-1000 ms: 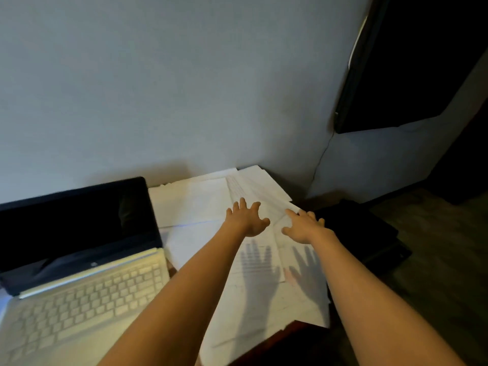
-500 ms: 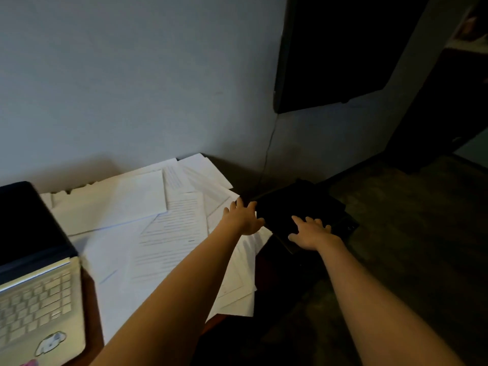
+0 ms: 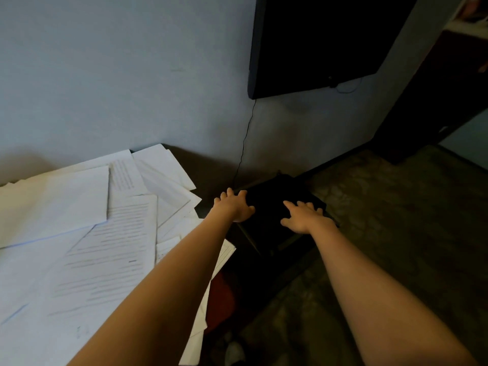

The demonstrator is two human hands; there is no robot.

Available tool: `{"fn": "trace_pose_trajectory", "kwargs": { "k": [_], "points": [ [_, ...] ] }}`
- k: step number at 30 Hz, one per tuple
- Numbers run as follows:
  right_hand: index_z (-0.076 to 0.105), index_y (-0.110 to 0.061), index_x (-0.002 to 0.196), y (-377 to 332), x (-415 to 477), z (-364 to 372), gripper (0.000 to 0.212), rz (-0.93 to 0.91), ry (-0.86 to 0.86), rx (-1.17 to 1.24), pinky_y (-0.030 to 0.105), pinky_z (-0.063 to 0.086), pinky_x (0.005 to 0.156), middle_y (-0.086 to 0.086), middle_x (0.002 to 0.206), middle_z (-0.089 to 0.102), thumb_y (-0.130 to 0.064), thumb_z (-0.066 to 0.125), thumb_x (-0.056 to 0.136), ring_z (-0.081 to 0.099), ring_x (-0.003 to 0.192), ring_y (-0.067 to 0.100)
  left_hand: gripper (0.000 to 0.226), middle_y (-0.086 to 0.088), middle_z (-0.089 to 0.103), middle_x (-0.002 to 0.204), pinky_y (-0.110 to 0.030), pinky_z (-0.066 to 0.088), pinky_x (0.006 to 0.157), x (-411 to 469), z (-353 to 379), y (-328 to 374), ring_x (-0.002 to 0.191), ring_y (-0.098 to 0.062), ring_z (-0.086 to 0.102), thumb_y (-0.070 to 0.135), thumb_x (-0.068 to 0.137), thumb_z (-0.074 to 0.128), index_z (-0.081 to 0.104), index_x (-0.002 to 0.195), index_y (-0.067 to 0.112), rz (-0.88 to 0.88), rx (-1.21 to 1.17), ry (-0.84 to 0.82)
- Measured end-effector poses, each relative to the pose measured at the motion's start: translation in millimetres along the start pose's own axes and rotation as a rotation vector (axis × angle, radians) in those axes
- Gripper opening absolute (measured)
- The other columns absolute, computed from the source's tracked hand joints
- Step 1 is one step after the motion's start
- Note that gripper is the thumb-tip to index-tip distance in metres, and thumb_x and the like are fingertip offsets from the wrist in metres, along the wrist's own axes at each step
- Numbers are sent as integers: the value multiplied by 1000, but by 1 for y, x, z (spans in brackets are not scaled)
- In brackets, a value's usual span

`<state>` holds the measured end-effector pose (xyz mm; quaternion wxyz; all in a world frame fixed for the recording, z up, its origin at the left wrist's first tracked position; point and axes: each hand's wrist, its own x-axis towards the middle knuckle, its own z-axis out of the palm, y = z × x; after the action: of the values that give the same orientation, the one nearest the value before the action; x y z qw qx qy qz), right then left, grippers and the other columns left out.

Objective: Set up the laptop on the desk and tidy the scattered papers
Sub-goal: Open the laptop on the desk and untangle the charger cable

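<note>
The left hand [image 3: 233, 207] and right hand [image 3: 303, 217] lie spread flat, gripping nothing, over a black case [image 3: 272, 204] mid-frame, while the papers [image 3: 92, 247] sprawl lower left, light, floppy and slippery, best gathered by their edges, I'd say.

Dim room, light falling from the left onto the papers [image 3: 79, 233] (slightly soft), right side sunk in shadow.

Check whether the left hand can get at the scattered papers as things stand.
Probably yes: the left hand is over the dark object right beside the papers, and nothing lies between them.
</note>
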<state>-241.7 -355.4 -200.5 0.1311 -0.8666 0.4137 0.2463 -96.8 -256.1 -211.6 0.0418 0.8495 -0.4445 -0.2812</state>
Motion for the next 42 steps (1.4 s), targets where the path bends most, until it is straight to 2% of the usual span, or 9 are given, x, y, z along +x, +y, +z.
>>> {"fn": "trace_pose_trajectory", "kwargs": {
  "k": [12,21,26,29,32,39,42],
  "points": [
    [4,-25,152,47,126,-30,63,-41,-158,-44,44,12,115,10,158,8,-40,35,99,8,144,33,65,-18,3,157,-50,10,116,110,-8,15,144,-38,8,40,98,39,9,151,19,-113,-130,-105],
    [5,-24,152,68,229,-44,62,-178,-285,-104,45,11,116,11,158,5,-38,35,100,7,144,33,63,-17,16,154,-49,18,114,190,5,8,140,-38,20,41,97,40,14,150,21,-322,-231,-109],
    [5,-25,151,83,296,-46,62,-279,-321,-228,45,11,115,12,157,8,-38,36,99,9,143,34,63,-17,16,153,-48,22,113,236,18,16,139,-38,23,41,97,41,13,150,20,-439,-325,-104],
    [5,-23,152,90,335,-53,62,-337,-379,-289,45,11,116,12,157,8,-36,35,100,9,143,34,66,-14,8,157,-47,22,115,260,30,18,141,-37,19,38,97,43,10,151,20,-496,-395,-113],
    [6,-20,152,89,374,-58,60,-366,-421,-317,44,12,116,13,157,9,-33,35,101,9,143,35,65,-13,7,157,-45,23,115,283,42,14,142,-36,19,35,96,44,11,151,20,-533,-493,-108],
    [9,-23,151,43,440,-24,58,-480,-355,-357,43,16,115,8,157,12,-28,36,100,13,143,31,66,-15,17,154,-46,27,113,314,78,-18,139,-36,25,32,95,47,15,150,16,-636,-605,-104],
    [10,-24,151,24,460,-3,58,-553,-335,-378,43,14,115,5,158,9,-24,37,100,10,144,29,66,-16,20,153,-40,31,112,322,98,-23,138,-34,30,28,94,48,16,150,15,-696,-677,-67]
  ]
}}
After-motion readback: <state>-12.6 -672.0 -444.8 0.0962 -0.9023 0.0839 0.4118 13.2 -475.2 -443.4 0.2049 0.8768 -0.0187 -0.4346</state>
